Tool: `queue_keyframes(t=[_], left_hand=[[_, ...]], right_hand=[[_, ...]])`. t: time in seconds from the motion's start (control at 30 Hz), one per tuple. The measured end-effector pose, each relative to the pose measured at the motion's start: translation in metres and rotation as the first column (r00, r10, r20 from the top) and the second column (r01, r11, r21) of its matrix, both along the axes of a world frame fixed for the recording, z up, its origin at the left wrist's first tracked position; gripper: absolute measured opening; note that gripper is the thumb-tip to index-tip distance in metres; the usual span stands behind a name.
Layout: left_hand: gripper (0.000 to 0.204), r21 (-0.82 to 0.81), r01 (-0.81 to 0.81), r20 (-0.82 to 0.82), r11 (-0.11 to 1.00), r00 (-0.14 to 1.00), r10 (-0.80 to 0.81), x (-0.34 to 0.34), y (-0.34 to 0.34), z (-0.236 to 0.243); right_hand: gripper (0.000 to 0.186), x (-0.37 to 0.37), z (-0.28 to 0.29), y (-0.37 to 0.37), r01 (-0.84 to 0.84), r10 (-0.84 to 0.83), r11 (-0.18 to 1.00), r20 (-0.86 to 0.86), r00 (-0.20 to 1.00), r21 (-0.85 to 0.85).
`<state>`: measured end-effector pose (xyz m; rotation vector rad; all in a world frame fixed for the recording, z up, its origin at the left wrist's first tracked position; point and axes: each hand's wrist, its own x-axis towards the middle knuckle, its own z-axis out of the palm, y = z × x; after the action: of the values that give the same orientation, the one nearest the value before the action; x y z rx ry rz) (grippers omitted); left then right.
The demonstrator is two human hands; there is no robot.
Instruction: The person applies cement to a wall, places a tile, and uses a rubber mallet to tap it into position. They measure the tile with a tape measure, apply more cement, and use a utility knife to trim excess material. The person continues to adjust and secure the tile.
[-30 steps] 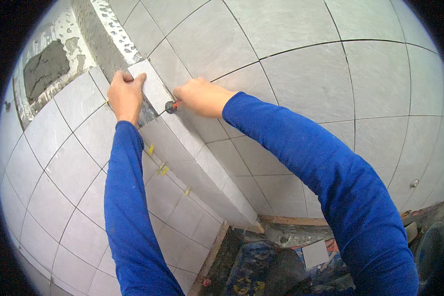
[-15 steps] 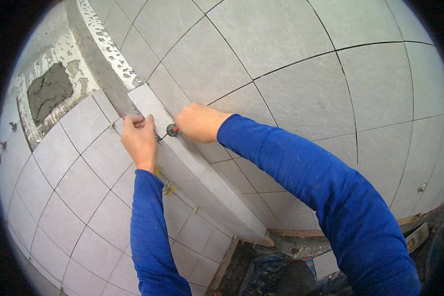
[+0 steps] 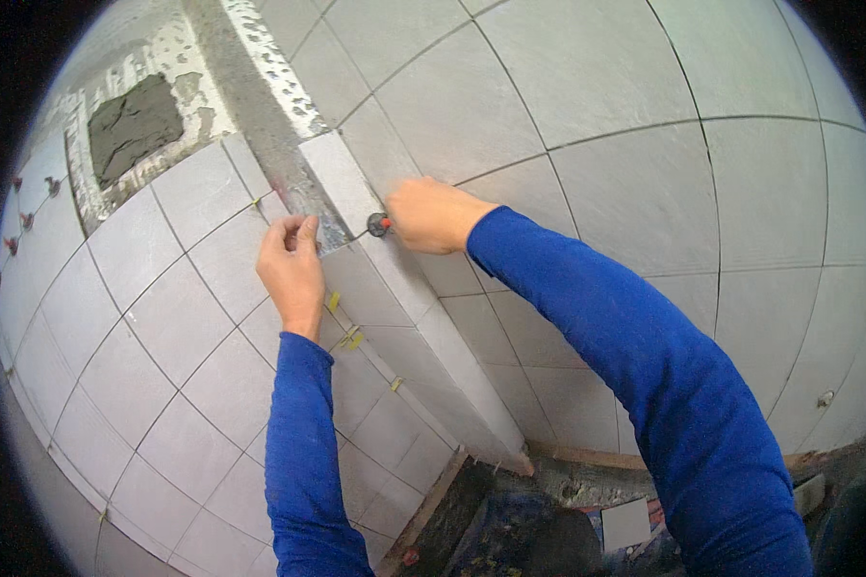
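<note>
While the left hand [image 3: 291, 274] is raised beside a bare grey strip [image 3: 303, 188], the right hand [image 3: 433, 215] curls beside a red-and-black tile-levelling clip [image 3: 379, 225].

The clip sits at the joint between a narrow upper edge tile [image 3: 340, 176] and the edge tile [image 3: 401, 279] below. Left fingers are bent toward the thumb, any grip indeterminable; right fingers are curled and largely hidden, so their hold cannot be told.
</note>
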<state>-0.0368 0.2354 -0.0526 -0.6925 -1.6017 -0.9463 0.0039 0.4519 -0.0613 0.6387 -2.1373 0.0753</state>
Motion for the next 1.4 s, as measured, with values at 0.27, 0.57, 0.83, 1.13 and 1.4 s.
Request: queue_keyframes(t=[0.27,0.57,0.83,1.13,1.4], left_hand=[[0.024,-0.106,-0.003,-0.165,0.994,0.986,-0.015,0.001,-0.007,0.002],[0.038,-0.327,-0.334,-0.41,0.884,0.893,0.186,-0.019,0.03,0.089],[0.03,-0.33,-0.44,-0.412,0.835,0.863,0.292,-0.021,0.033,0.095],[0.024,-0.32,-0.229,-0.317,0.919,0.94,0.124,-0.018,0.035,0.107],[0.019,-0.293,-0.225,-0.257,0.929,0.955,0.151,-0.017,0.045,0.114]], right_hand=[[0.036,-0.012,-0.004,-0.003,0.051,-0.051,0.998,0.015,0.999,-0.028],[0.035,-0.01,-0.006,-0.004,0.03,-0.031,0.997,-0.017,0.999,-0.069],[0.026,-0.015,-0.011,-0.003,0.021,-0.022,0.996,-0.014,1.0,-0.089],[0.029,-0.008,-0.013,-0.008,-0.021,0.035,0.974,0.058,0.998,-0.225],[0.019,0.004,-0.006,-0.013,0.083,-0.048,0.97,0.154,0.987,-0.231]])
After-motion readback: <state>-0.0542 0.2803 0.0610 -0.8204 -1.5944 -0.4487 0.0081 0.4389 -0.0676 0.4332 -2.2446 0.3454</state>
